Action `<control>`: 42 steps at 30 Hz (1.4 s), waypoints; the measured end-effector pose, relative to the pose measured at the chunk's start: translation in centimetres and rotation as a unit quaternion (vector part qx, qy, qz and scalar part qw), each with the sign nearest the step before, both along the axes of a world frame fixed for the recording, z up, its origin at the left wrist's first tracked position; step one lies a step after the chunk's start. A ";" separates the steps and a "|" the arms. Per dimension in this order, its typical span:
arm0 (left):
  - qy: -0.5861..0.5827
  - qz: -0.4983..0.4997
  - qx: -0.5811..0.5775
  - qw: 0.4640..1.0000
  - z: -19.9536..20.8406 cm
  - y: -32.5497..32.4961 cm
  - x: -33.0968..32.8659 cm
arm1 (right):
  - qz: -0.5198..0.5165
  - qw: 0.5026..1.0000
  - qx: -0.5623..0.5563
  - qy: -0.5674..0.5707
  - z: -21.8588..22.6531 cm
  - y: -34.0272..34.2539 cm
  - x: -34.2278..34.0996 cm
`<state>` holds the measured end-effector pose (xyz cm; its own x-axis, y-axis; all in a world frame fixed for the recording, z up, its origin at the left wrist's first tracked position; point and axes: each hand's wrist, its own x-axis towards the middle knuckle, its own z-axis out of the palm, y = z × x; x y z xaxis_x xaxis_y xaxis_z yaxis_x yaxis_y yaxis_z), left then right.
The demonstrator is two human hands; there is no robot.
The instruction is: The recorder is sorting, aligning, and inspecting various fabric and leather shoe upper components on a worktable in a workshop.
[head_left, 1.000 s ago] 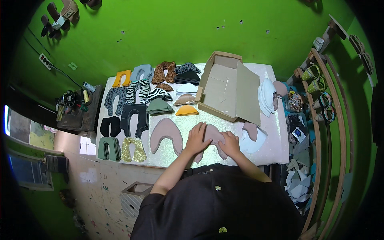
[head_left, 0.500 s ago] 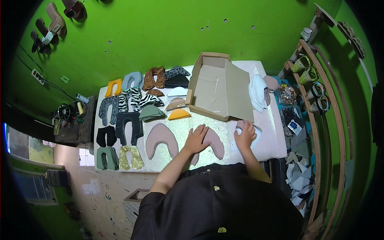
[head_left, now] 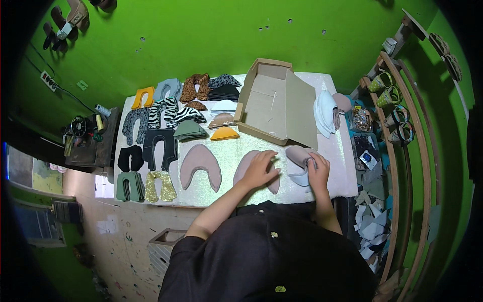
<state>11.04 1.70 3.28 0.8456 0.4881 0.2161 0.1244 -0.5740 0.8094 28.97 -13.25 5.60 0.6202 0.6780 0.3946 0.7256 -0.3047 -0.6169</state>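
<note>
My left hand (head_left: pixel 260 170), fingers apart, is over a dusty-pink U-shaped piece (head_left: pixel 243 163) near the table's front edge, covering part of it. To its right, my right hand (head_left: pixel 318 173) grips a curved piece of pink material (head_left: pixel 298 155) by its right side. A pale blue curved piece (head_left: pixel 301 177) shows below the pink one; I cannot tell whether my fingers hold it too. Another pink U-shaped stack (head_left: pixel 200 160) lies flat to the left of my left hand.
An opened cardboard box (head_left: pixel 261 103) stands behind my hands. Stacks of cut pieces, such as zebra-striped ones (head_left: pixel 164 111) and gold ones (head_left: pixel 161 186), fill the table's left side. Pale blue pieces (head_left: pixel 324 115) lie right of the box. A wooden rack (head_left: pixel 402 116) with sandals stands at the right.
My right hand has lifted the edge of a curved piece, so its pink side now shows. My left hand has shifted slightly right, with its fingers spread more.
</note>
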 end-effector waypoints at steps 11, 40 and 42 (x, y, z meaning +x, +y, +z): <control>-0.087 -0.057 -0.221 0.970 4.9 0.0 2.7 | 0.078 0.951 0.142 0.262 3.9 -1.4 -2.7; -0.076 0.033 -0.547 0.833 7.0 -0.2 -1.1 | 0.335 0.750 0.017 0.570 4.2 1.4 -0.5; -0.113 0.036 -0.589 0.800 5.9 -0.7 -2.7 | 0.318 0.777 0.025 0.543 3.4 2.6 -1.3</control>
